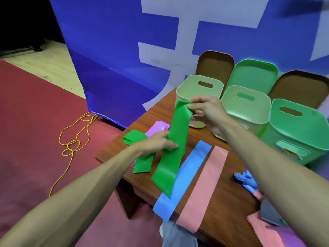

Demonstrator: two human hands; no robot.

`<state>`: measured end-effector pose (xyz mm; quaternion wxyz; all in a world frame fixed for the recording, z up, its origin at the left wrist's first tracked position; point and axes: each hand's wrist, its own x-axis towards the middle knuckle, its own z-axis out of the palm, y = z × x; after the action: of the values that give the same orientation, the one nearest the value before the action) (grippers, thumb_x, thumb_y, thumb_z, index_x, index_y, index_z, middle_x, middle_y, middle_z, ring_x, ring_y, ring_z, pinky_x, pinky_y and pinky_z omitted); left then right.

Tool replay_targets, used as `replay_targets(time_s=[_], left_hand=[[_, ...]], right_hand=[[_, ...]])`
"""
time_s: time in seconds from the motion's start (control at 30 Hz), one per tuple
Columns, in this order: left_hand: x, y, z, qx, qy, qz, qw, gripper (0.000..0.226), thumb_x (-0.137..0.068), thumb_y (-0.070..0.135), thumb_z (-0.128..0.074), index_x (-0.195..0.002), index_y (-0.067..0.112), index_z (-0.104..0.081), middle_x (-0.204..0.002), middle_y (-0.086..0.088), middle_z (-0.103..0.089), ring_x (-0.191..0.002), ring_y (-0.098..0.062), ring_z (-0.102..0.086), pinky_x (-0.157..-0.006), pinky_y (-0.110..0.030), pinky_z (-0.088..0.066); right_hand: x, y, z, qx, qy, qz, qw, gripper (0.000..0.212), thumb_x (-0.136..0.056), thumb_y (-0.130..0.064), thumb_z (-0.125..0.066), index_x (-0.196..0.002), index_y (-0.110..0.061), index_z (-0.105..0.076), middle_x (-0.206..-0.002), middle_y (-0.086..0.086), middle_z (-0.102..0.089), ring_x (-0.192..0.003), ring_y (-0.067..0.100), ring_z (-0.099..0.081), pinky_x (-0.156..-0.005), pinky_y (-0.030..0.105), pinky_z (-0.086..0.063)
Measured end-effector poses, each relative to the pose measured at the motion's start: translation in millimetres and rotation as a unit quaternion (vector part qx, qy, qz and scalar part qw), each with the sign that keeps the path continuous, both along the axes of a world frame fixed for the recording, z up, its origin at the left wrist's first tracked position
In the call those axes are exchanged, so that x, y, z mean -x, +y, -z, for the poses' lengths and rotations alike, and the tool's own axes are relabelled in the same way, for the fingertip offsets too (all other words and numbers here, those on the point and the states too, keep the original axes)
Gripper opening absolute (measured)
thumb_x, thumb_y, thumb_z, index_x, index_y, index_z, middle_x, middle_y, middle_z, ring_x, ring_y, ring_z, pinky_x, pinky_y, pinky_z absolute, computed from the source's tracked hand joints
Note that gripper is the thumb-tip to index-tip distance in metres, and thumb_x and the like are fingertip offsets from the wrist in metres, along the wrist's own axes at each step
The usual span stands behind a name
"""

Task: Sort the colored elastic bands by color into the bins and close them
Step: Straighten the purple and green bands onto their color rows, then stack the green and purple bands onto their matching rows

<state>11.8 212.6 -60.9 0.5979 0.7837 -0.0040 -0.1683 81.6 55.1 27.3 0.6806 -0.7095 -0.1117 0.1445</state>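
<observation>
Forearms reach in from the near edge, and at their tips my right hand (pixel 208 111) pinches the far end of the long green band (pixel 175 139) while my left hand (pixel 156 141) curls round its middle, the near tail draping over the blue band (pixel 185 177) on the table (pixel 231 220). It looks light, limp and a bit clingy, so I'd gather it at the middle and keep hold of the ends. Outward now: pink band (pixel 204 188) right of the blue, second green band (pixel 142 164) and purple band (pixel 158 128) on the left by my wrist, three open bins (pixel 249 107) far right, lids (pixel 252 73) propped behind, my right forearm crossing in front.
</observation>
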Motion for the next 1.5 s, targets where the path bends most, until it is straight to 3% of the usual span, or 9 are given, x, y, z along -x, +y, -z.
replay_targets(time_s=[0.23,0.47,0.6,0.8,0.93,1.03,1.23,1.37,1.5], left_hand=[[36,2,-6,0.078,0.006,-0.046,0.996,0.021,-0.091,0.002,-0.052,-0.108,0.009,-0.064,-0.084,0.006,-0.073,-0.074,-0.008,-0.069,-0.063,-0.017,-0.051],[71,27,-13,0.081,0.052,-0.051,0.994,0.02,-0.092,0.007,-0.055,-0.102,0.024,-0.06,-0.092,0.005,-0.074,-0.081,-0.01,-0.07,-0.073,-0.022,-0.056],[80,38,6,0.01,0.098,-0.053,0.994,0.045,-0.085,0.013,-0.059,-0.129,0.013,-0.049,-0.117,-0.005,-0.066,-0.091,-0.018,-0.068,-0.088,-0.037,-0.054],[76,27,31,-0.197,0.081,-0.035,0.976,0.048,-0.089,0.017,-0.062,-0.128,0.007,-0.037,-0.072,0.004,-0.047,-0.046,0.002,-0.048,-0.043,-0.013,-0.037],[67,28,38,-0.276,0.012,-0.026,0.961,0.051,-0.081,0.027,-0.072,-0.119,0.012,-0.042,-0.068,0.006,-0.046,-0.051,-0.002,-0.043,-0.04,-0.012,-0.031],[66,30,37,-0.29,-0.026,-0.032,0.956,0.047,-0.08,0.031,-0.073,-0.117,0.016,-0.049,-0.069,0.007,-0.056,-0.055,-0.002,-0.049,-0.044,-0.011,-0.034],[79,45,16,-0.28,-0.055,-0.067,0.956,0.012,-0.086,0.02,-0.062,-0.097,0.023,-0.066,-0.069,0.006,-0.071,-0.053,0.001,-0.062,-0.055,-0.015,-0.05],[84,61,26,-0.378,-0.146,-0.123,0.906,0.016,-0.079,0.017,-0.059,-0.088,0.027,-0.068,-0.07,0.008,-0.064,-0.067,-0.009,-0.057,-0.069,-0.026,-0.047],[85,67,41,-0.436,-0.132,0.008,0.89,0.034,-0.076,0.033,-0.071,-0.109,0.025,-0.064,-0.098,0.003,-0.054,-0.092,-0.012,-0.052,-0.082,-0.026,-0.041]], right_hand=[[9,-14,-28,-0.074,0.0,0.058,0.996,0.018,-0.081,0.007,-0.06,-0.08,-0.011,-0.064,-0.067,0.003,-0.068,-0.059,0.013,-0.067,-0.05,0.023,-0.051],[3,-4,2,0.051,-0.012,0.066,0.996,0.016,-0.082,0.005,-0.063,-0.078,-0.011,-0.061,-0.077,0.009,-0.065,-0.064,0.017,-0.064,-0.054,0.024,-0.056],[-9,9,41,0.134,-0.002,0.05,0.99,0.017,-0.081,0.006,-0.066,-0.076,-0.01,-0.06,-0.078,0.011,-0.062,-0.058,0.018,-0.06,-0.041,0.019,-0.05],[-28,21,93,0.204,0.025,0.052,0.977,0.018,-0.08,0.01,-0.066,-0.072,-0.006,-0.063,-0.078,0.013,-0.062,-0.058,0.019,-0.059,-0.043,0.018,-0.053],[-42,22,118,0.282,0.014,0.083,0.956,0.015,-0.08,0.003,-0.07,-0.073,-0.01,-0.067,-0.089,0.011,-0.069,-0.069,0.02,-0.066,-0.055,0.021,-0.057],[-45,22,132,0.354,-0.039,0.083,0.931,0.015,-0.082,-0.003,-0.069,-0.076,-0.016,-0.067,-0.096,0.008,-0.069,-0.084,0.02,-0.067,-0.072,0.03,-0.057],[-26,30,131,0.498,-0.268,0.004,0.825,0.036,-0.084,-0.008,-0.06,-0.119,-0.015,-0.056,-0.12,0.008,-0.049,-0.116,0.025,-0.047,-0.091,0.037,-0.044],[5,41,122,0.422,-0.352,-0.114,0.828,0.022,-0.086,-0.016,-0.061,-0.108,-0.018,-0.06,-0.108,0.0,-0.05,-0.1,0.013,-0.045,-0.085,0.028,-0.039],[34,48,115,0.369,-0.361,-0.173,0.839,0.013,-0.086,-0.016,-0.063,-0.098,-0.018,-0.065,-0.095,-0.006,-0.056,-0.087,0.006,-0.048,-0.079,0.023,-0.039]])
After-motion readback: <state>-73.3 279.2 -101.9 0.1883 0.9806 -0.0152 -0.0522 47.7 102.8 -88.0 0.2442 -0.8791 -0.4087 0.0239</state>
